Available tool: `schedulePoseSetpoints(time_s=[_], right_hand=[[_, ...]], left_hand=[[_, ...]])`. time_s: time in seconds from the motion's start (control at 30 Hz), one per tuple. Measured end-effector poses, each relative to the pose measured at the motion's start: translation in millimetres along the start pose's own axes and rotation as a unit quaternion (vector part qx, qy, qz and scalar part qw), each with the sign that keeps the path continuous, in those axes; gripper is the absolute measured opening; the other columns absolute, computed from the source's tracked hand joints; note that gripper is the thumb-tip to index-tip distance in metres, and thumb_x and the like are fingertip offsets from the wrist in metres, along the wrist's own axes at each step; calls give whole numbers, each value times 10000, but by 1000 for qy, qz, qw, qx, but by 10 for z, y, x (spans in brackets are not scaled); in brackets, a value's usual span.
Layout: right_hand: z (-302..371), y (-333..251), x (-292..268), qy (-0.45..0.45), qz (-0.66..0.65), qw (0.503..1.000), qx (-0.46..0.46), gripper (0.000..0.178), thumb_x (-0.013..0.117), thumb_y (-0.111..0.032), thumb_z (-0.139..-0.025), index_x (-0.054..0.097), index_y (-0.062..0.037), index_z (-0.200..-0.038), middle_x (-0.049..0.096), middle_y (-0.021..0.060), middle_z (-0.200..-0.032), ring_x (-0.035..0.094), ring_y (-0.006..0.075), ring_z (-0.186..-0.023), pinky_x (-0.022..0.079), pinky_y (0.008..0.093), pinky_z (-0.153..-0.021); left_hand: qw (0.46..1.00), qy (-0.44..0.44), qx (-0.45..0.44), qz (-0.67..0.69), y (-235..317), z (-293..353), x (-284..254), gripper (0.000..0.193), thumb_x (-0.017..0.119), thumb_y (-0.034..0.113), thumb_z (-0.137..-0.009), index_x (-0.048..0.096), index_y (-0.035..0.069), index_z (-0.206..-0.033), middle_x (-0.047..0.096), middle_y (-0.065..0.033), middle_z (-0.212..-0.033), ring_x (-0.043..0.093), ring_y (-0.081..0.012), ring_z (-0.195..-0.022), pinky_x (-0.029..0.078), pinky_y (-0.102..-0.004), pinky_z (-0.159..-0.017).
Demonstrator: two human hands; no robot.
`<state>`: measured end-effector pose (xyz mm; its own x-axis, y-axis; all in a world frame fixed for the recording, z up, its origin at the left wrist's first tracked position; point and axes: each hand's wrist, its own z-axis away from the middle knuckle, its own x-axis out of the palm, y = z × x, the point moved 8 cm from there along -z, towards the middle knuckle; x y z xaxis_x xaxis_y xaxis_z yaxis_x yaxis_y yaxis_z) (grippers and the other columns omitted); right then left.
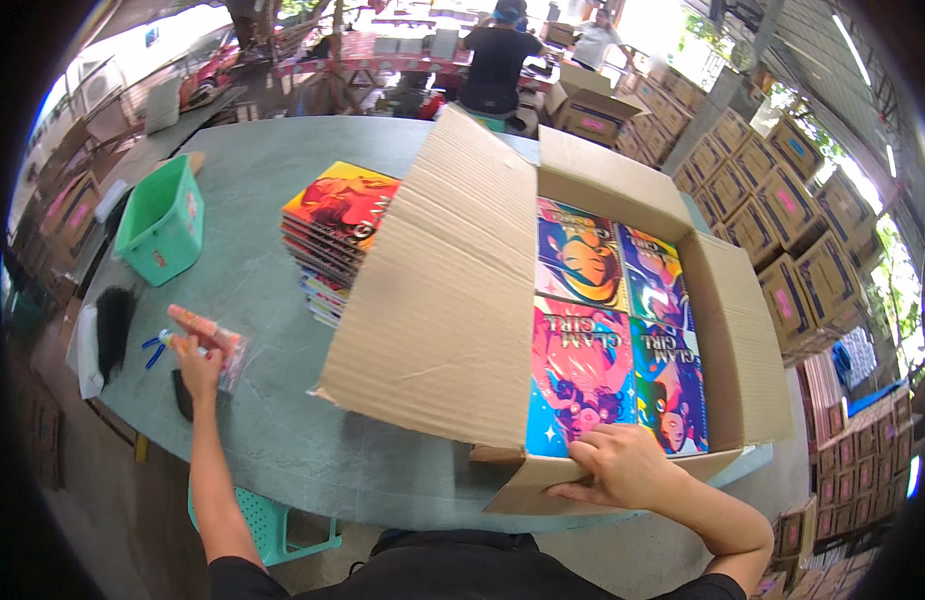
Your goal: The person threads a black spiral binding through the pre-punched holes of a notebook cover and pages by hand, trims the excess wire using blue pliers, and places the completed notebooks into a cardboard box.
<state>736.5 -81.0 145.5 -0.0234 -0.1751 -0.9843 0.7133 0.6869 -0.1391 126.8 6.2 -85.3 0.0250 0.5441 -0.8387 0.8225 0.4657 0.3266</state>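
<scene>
My right hand (623, 468) is closed over the near wall of an open cardboard box (758, 340), fingers inside the rim and thumb outside. Spiral-bound notebooks (583, 365) with bright illustrated covers lie in the box in two rows. On the left of the table, my left hand (200, 366) has its fingers drawn together at a clear packet with pink-orange contents (229, 345). What those fingers hold is partly hidden. Right beside them is a small tool with blue handles (155, 350).
A stack of notebooks (335, 215) stands left of the box's raised flap (433, 290). A green plastic bin (163, 225) sits at the table's far left. Below the table edge is a green stool (268, 525). Cartons (773, 190) are piled at right; two people are at the back.
</scene>
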Motion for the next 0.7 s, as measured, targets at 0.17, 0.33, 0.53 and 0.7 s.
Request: schedulePoseSetpoints(time_s=[0.17, 0.33, 0.53, 0.7], right_hand=[[110, -1, -45, 18, -9, 1000, 1, 477, 627, -501, -788, 521, -36, -772, 559, 88, -686, 598, 256, -642, 472, 354, -549], [169, 72, 51, 58, -10, 998, 25, 466, 633, -496, -783, 483, -58, -733, 526, 51, -590, 579, 217, -538, 456, 312, -491], [121, 33, -27, 168, 60, 981, -73, 416, 626, -443, -813, 466, -101, -640, 481, 18, -536, 528, 165, -466, 406, 285, -440], [227, 21, 9, 137, 42, 986, -87, 379, 643, -409, -814, 484, -100, -660, 470, 17, -534, 529, 159, -484, 406, 282, -435]], left_hand=[[996, 74, 47, 12, -428, -3, -151, 553, 631, 200, -699, 509, 91, -1227, 297, -268, -1393, 319, -467, -1269, 366, -469, -994], [988, -24, 6, -151, 661, -101, -878, 548, 669, 280, -777, 497, 79, -1256, 336, -213, -1391, 447, -394, -1183, 410, -472, -938], [904, -175, 132, 368, 2931, 432, -1846, 498, 525, 419, -906, 526, 29, -1217, 562, -176, -1158, 554, -269, -1036, 401, -361, -919], [879, -105, 243, 397, 3413, 1022, -2536, 631, 478, 553, -881, 535, 21, -1214, 509, -158, -1249, 527, -244, -1068, 402, -365, -909]])
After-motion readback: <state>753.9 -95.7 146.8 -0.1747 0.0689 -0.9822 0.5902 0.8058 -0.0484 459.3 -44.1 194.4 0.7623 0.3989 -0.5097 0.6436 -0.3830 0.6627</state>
